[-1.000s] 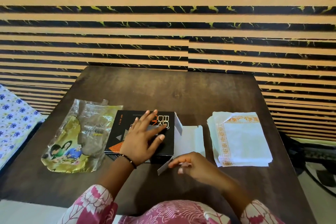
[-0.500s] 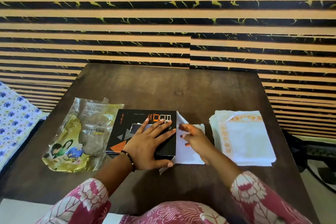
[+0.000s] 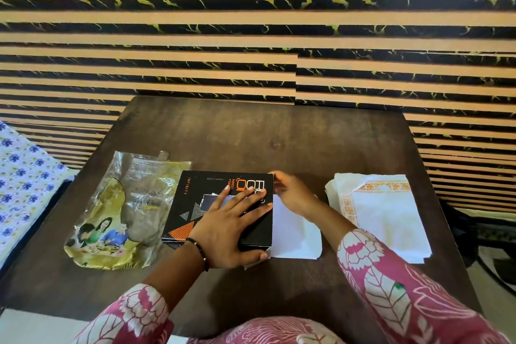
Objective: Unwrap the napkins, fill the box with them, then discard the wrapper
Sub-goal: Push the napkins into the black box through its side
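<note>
A flat black box (image 3: 195, 204) with orange print lies in the middle of the dark table (image 3: 251, 137). My left hand (image 3: 231, 229) rests flat on its top, fingers spread, thumb at the near edge. The box's white flap (image 3: 296, 234) lies unfolded on the table at its right side. My right hand (image 3: 293, 193) is at the box's far right corner, fingers curled on the flap's far end. A stack of white napkins (image 3: 388, 215) with an orange border sits to the right. The empty clear and yellow wrapper (image 3: 122, 212) lies to the left.
A striped black and tan wall (image 3: 251, 36) stands right behind the table. A floral blue and white cloth (image 3: 25, 184) lies off the table's left side. Dark cables (image 3: 491, 254) sit on the floor at the right.
My right hand has moved from the near end of the flap up to the box's far right corner. My left hand has slid a little toward me on the lid.
</note>
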